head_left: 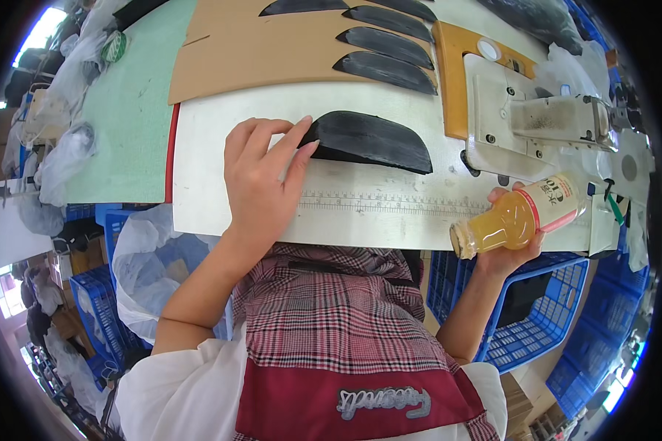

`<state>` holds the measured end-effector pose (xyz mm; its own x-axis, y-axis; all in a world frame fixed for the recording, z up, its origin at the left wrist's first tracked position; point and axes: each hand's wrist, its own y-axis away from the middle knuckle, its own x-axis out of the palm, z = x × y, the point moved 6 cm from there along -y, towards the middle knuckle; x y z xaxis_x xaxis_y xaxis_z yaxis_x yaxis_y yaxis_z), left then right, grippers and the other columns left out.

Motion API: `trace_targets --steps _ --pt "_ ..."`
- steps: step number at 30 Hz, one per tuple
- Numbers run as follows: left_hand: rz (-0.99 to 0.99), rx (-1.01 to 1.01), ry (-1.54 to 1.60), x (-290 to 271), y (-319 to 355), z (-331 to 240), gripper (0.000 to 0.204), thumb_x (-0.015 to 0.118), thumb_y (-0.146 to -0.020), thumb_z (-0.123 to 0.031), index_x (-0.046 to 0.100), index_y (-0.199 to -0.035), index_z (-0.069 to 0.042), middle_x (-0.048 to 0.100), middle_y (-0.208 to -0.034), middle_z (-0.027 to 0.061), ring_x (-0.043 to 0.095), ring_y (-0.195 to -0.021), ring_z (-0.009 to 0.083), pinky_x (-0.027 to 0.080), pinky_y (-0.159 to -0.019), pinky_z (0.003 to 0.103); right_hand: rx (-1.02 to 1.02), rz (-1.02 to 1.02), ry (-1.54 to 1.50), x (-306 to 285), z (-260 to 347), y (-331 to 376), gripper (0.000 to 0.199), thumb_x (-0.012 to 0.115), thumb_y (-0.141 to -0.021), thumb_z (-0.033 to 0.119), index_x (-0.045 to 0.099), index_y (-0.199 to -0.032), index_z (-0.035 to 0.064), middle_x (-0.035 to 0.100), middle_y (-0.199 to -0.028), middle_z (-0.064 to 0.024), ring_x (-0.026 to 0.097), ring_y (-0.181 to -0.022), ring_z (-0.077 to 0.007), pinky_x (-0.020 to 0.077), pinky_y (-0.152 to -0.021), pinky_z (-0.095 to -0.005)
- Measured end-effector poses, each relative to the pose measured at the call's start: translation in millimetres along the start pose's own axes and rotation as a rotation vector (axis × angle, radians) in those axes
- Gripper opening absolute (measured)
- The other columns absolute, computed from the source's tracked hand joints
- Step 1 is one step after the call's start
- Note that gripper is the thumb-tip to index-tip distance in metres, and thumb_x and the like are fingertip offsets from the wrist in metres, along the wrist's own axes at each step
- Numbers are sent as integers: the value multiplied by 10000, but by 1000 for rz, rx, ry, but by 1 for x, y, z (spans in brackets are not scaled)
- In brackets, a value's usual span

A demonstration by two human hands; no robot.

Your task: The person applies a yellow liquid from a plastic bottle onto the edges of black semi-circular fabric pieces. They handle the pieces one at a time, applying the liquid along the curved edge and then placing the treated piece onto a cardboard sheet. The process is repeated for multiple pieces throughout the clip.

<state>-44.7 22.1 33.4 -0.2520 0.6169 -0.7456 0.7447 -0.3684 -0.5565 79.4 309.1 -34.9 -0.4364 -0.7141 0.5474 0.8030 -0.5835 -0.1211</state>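
The person's right hand [509, 246] is gripping a small bottle [518, 217] at about four o'clock, fingers wrapped around its underside; the bottle is lying tilted, its open mouth pointing toward the person, and it is holding an orange-yellow drink. A label with a cream field and a pink band is wrapping the end of the bottle farthest from the mouth. The left hand [261, 184] is resting near the centre of the white worktop [198, 184], fingers spread fairly wide, with the fingertips touching the left tip of a dark curved piece [371, 140]. Just below that piece a printed ruler strip [390, 204] is running across the worktop. At twelve o'clock four more dark curved pieces [386, 48] are lying in a row on a brown cardboard sheet [257, 59]. At two o'clock a sewing machine [537, 121] is standing. Blue plastic crates [537, 323] are sitting at five o'clock, and I cannot tell what is in them.
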Motion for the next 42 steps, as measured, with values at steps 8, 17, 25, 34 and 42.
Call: trace_targets --steps 8,17,25,34,42 --pt "-60 137 -81 -6 -3 -9 210 666 -665 -70 640 -873 -60 556 -811 41 479 -801 231 379 -758 368 3 21 -41 2 2 -1 745 530 -720 535 352 -1204 -3 462 -1084 -123 531 -854 -308 463 -687 -316" --pt "298 -398 428 14 -15 23 93 619 -744 -117 572 -758 -38 537 -717 -13 374 -638 99 321 -611 223 13 -16 -63 2 1 2 743 555 -705 524 360 -1191 -4 480 -1068 -122 536 -861 -319 464 -690 -336" --pt "271 -165 364 -1 -29 -4 89 615 -736 -88 549 -748 -30 536 -723 -9 392 -637 105 329 -604 214 25 37 -83 10 2 1 682 550 -711 517 435 -1128 -10 547 -960 -110 533 -872 -293 452 -702 -323" --pt "452 -322 773 9 -31 -16 108 525 -835 -95 503 -884 -2 564 -775 61 571 -755 195 442 -698 275 33 127 -96 12 2 1 663 541 -745 492 394 -1163 -1 489 -1054 -108 519 -874 -293 467 -688 -324" --pt "643 -617 1794 7 -54 -56 266 379 -909 -133 426 -1109 35 534 -1061 170 545 -975 341 445 -877 420 23 124 -138 10 3 0 652 542 -744 489 413 -1152 -4 495 -1047 -107 519 -879 -299 452 -693 -317"
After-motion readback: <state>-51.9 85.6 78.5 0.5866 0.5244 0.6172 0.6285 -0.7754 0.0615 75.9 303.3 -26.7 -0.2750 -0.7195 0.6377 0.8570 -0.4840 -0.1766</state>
